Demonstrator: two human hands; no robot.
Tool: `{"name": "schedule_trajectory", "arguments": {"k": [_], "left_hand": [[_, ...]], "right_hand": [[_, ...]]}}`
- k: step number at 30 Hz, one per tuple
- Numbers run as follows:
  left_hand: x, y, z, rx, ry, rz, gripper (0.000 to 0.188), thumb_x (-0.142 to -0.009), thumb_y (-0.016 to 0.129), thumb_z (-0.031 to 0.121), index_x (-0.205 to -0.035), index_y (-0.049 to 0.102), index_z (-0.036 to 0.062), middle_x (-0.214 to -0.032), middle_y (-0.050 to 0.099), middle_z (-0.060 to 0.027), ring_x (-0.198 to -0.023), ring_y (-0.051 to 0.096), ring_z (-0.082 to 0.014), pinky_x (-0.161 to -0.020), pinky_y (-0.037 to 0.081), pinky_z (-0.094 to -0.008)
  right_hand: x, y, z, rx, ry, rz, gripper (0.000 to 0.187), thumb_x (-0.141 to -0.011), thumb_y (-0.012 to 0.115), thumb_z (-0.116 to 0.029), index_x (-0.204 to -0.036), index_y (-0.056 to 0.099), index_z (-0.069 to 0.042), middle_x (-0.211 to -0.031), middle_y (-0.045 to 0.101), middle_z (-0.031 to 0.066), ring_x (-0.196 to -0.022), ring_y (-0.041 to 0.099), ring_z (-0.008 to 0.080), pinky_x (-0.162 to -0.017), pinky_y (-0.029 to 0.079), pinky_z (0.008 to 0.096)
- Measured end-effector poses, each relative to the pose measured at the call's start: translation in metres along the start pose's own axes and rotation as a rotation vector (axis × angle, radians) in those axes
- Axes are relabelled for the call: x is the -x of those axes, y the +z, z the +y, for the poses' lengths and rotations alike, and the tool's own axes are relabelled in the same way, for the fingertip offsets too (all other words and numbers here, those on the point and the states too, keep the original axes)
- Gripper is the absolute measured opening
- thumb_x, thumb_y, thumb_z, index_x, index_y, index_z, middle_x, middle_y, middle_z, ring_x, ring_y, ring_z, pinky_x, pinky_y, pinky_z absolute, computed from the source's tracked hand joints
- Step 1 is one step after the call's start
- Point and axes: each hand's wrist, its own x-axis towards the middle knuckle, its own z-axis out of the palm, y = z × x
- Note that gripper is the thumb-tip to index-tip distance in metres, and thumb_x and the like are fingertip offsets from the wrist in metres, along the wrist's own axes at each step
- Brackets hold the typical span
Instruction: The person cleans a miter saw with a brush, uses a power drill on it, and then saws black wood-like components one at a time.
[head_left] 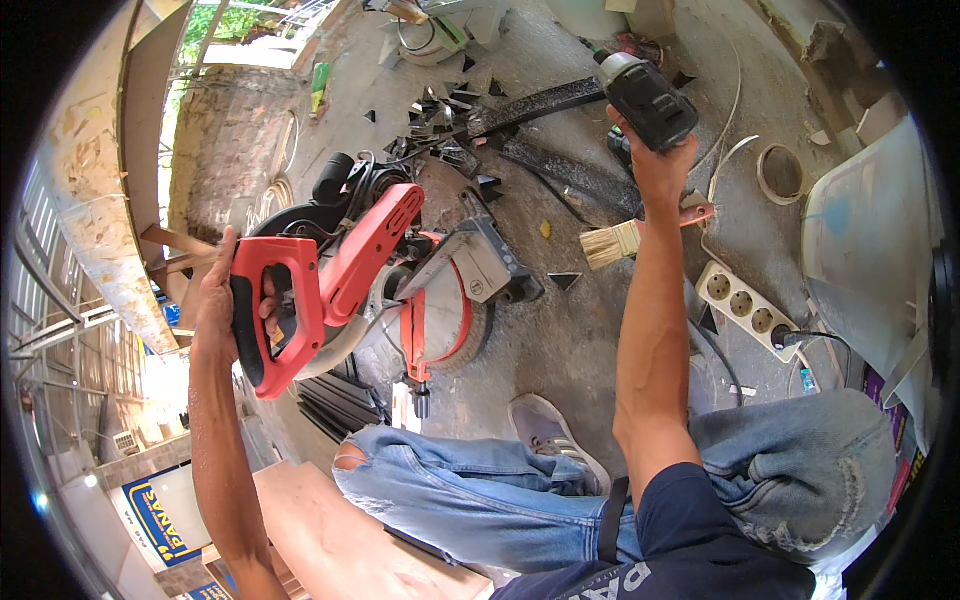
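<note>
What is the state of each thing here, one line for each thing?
Red saw: gripped by left hand; running or stopped, unclear.
Power tool: held in right hand.
Power strip: one plug inserted, three sockets free.
Paintbrush: lying flat.
Black offcuts: scattered on floor.
Jeans: torn.

Paintbrush; pale power strip

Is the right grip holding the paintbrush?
No, the right grip holds a black cordless power tool; the paintbrush lies on the floor.
</note>
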Motion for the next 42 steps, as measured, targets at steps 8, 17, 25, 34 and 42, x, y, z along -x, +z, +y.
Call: {"name": "schedule_trajectory", "arguments": {"k": [8, 17, 25, 34, 42], "left_hand": [[-0.001, 0.004, -0.001, -0.054, 0.043, 0.009, 0.071, -0.092, 0.049, 0.069, -0.064, 0.059, 0.0051, -0.048, 0.049, -0.0052, -0.035, 0.047, -0.0176, -0.033, 0.043, -0.0308], [-0.009, -0.011, -0.006, -0.035, 0.065, -0.084, 0.065, -0.093, 0.05, 0.067, -0.068, 0.061, 0.008, -0.052, 0.054, -0.0028, -0.036, 0.05, -0.0155, -0.032, 0.043, -0.0283], [-0.014, -0.019, -0.007, -0.057, 0.049, -0.195, 0.067, -0.099, 0.039, 0.064, -0.079, 0.062, 0.0032, -0.052, 0.053, -0.008, -0.038, 0.051, -0.0214, -0.037, 0.047, -0.0325], [-0.021, -0.023, -0.004, -0.034, 0.049, -0.208, 0.068, -0.1, 0.039, 0.061, -0.082, 0.064, 0.0005, -0.055, 0.057, -0.0097, -0.042, 0.054, -0.0218, -0.041, 0.049, -0.0306], [-0.014, -0.011, -0.006, -0.03, 0.072, -0.207, 0.068, -0.101, 0.038, 0.06, -0.08, 0.062, 0.0007, -0.056, 0.054, -0.0086, -0.044, 0.054, -0.0207, -0.042, 0.047, -0.0285]], "right_hand": [[0.007, 0.001, 0.015, -0.007, 0.055, 0.083, 0.027, -0.076, 0.086, -0.013, -0.1, 0.076, -0.007, -0.092, 0.074, -0.0001, -0.081, 0.064, 0.0073, -0.076, 0.049, 0.026], [0.033, 0.014, -0.002, 0.478, -0.048, 0.329, 0.064, -0.062, 0.085, -0.021, -0.117, 0.058, -0.003, -0.119, 0.059, 0.0164, -0.109, 0.054, 0.0354, -0.094, 0.043, 0.0433], [0.085, 0.022, -0.015, 0.288, 0.045, 0.618, 0.048, -0.071, 0.078, -0.009, -0.115, 0.06, -0.003, -0.111, 0.06, 0.0073, -0.095, 0.056, 0.0162, -0.084, 0.041, 0.0314], [0.135, 0.041, -0.003, -0.198, 0.526, 0.478, 0.033, -0.079, 0.065, -0.006, -0.111, 0.061, -0.001, -0.103, 0.063, 0.007, -0.081, 0.056, 0.0142, -0.075, 0.047, 0.0301], [0.137, 0.039, 0.004, -0.244, 0.559, 0.438, 0.02, -0.081, 0.064, -0.004, -0.101, 0.064, 0.0, -0.089, 0.066, 0.0059, -0.075, 0.061, 0.0141, -0.068, 0.05, 0.0278]]}}
